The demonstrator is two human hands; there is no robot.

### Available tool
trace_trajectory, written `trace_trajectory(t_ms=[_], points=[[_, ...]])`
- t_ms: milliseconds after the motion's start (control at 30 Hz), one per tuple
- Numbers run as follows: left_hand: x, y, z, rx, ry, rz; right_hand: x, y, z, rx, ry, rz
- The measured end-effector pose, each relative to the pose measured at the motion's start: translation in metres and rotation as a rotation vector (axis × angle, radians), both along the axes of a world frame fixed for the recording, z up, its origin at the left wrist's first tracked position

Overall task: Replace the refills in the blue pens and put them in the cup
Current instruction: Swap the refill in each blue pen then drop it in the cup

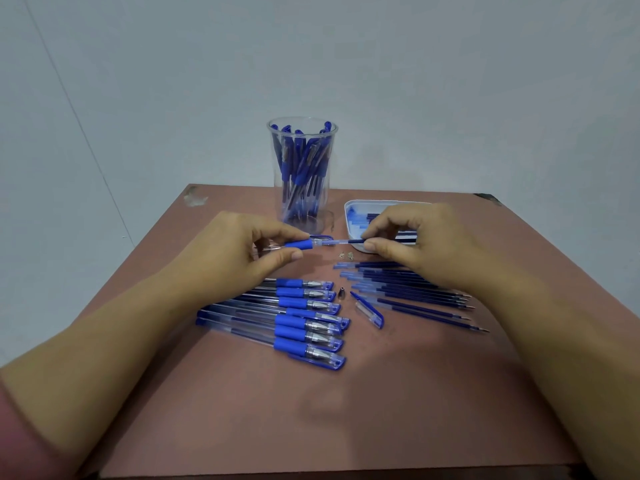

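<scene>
1. Blue pen (299, 244): it is held off the bench (346, 410), lying level between the two hands, its blue rubber grip pinched between the thumb and fingers of the left hand (256, 251).
2. The refill (346, 241) sticks out of the pen's open front end towards the right hand (415, 244), which pinches its far part between thumb and forefinger. Whether it is going in or coming out cannot be told.
3. Risk, as I judge it: the refill is thin and gripped far from the barrel mouth, so a push off the barrel's line could bow or kink it, or jam it.
4. The metal tip (342, 292) lies loose on the bench, below the gap between the hands and near the cap (370, 310). A wrist brushing either could roll it off, and the pen could not be closed.
5. Loose refills (415, 299) lie just under the right hand, and more sit in the white tray (349, 216) behind its fingers. Old and new look alike, so a spent one could be picked by mistake.
6. The row of waiting pens (304, 327) lies just below the left hand, where a lowered forearm could scatter it.
7. The cup (275, 174) stands beyond both hands, nearer the left, tall and already crowded. Dropping a pen in carelessly might tip it.
</scene>
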State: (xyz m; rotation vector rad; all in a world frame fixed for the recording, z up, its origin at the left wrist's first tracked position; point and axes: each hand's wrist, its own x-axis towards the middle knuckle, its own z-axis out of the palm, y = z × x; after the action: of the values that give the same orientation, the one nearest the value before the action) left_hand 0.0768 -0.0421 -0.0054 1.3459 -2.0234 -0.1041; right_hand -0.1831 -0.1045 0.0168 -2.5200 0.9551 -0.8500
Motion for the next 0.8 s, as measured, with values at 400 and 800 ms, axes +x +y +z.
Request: trace_trajectory(t_ms=[400,800], points=[[0.0041,-0.0052,-0.0034,-0.031,-0.062,0.071,0.0072,0.0008,-0.0041,0.024,-0.008,0.017],[0.0001,0.0005,0.0012,-0.023,-0.025,0.004,0.0043,0.0022,-0.0015,0.115,-0.04,0.032]])
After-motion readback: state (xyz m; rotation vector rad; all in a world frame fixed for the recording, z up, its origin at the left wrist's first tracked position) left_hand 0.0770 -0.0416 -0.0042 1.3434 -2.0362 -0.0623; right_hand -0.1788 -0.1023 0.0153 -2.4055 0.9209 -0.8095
